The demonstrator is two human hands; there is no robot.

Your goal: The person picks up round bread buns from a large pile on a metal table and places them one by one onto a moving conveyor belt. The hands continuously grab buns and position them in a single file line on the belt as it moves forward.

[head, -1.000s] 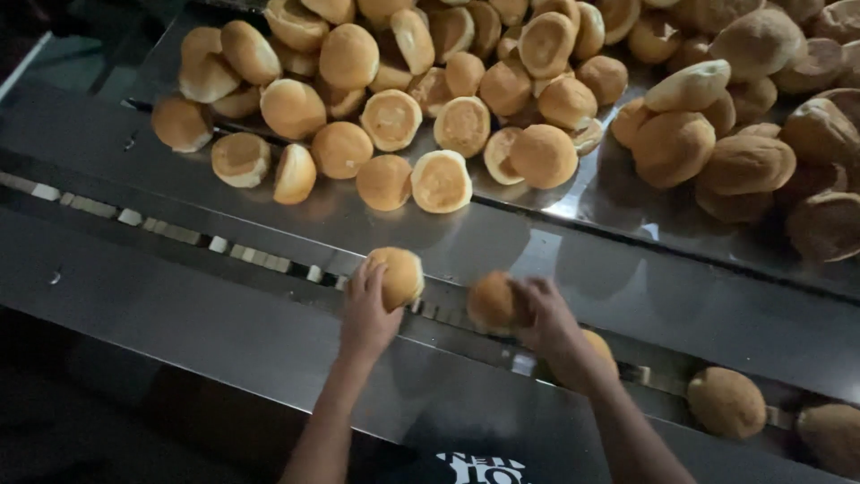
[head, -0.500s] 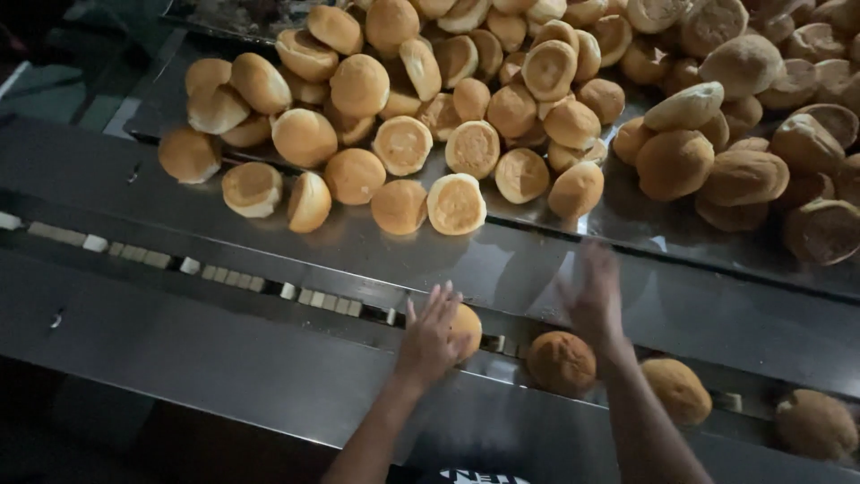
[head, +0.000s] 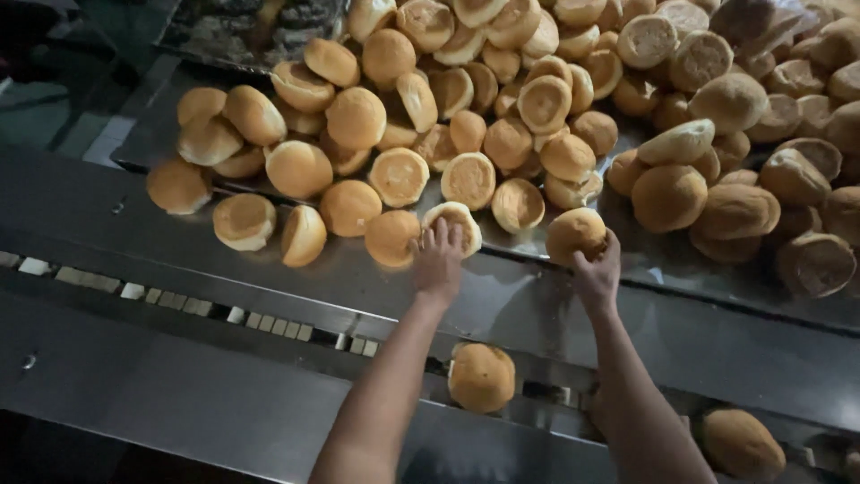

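2 hands | left hand (head: 438, 260) fingers spread on pale bun (head: 453, 226) | right hand (head: 597, 272) fingers grip brown bun (head: 575, 233) | bun pile (head: 537, 108) behind

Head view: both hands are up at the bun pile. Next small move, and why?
Probably draw both hands back toward the lower channel. The left hand rests on a pale bun at the pile's edge, the right hand grips a browner bun, and two buns already lie down there.

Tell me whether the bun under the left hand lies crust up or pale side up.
Pale side up. The bun shows its flat pale face ringed by crust, with the left hand fingers resting on its near edge.
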